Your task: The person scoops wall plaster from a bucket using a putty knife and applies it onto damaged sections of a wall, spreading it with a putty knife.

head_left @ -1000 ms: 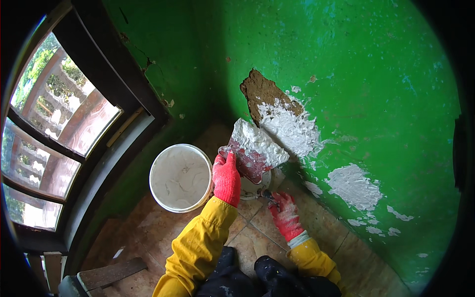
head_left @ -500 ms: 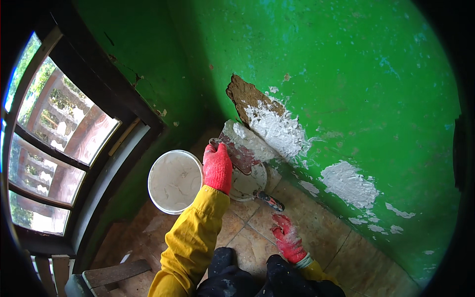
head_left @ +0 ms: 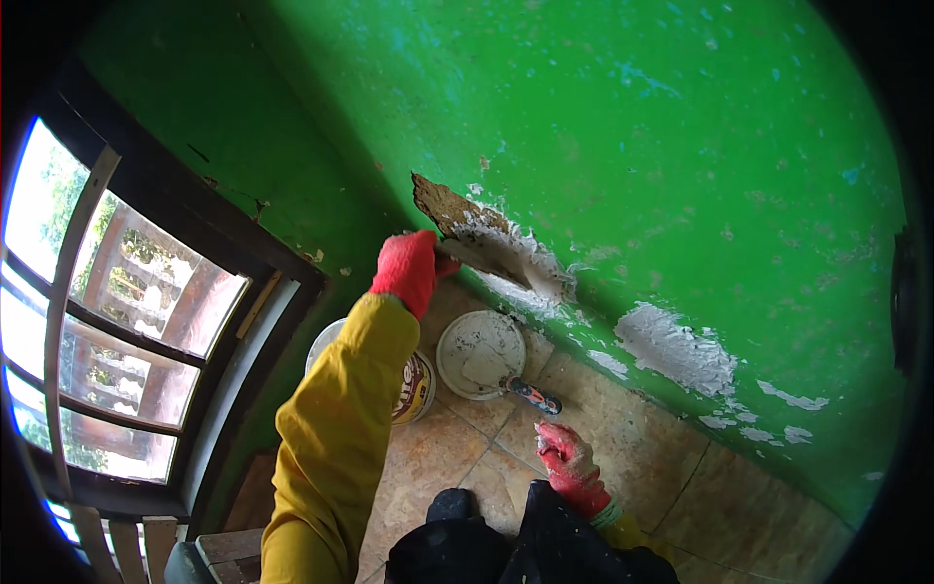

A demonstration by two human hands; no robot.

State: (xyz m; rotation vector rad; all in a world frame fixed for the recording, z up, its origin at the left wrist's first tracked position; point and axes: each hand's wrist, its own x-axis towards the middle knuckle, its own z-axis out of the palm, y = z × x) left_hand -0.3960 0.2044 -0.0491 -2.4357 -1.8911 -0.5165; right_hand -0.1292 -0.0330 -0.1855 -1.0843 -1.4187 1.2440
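My left hand [head_left: 407,271], in a red knitted glove, is closed around the near-left end of a flat putty spreader [head_left: 486,259]. The blade lies edge-on against the green wall, over wet white putty [head_left: 555,282] beside a brown bare patch [head_left: 440,201]. My right hand [head_left: 572,472], gloved in red with putty-smeared fingertips, hangs low with its fingers curled and nothing visible in them. Just beyond it, a putty knife's dark handle [head_left: 535,395] sticks out over the rim of a round white tub [head_left: 479,336] smeared with putty.
A white bucket [head_left: 416,389] stands partly behind my left sleeve. Another putty patch [head_left: 676,348] and several white flakes mark the lower wall. At left is a dark-framed window [head_left: 136,341]. A wooden-topped piece [head_left: 233,557] stands at lower left on the tiled floor [head_left: 623,457].
My left hand has pressed the spreader from above the tub up against the putty on the wall, tilting it edge-on. My right hand's fingers have curled in. The view has shifted slightly.
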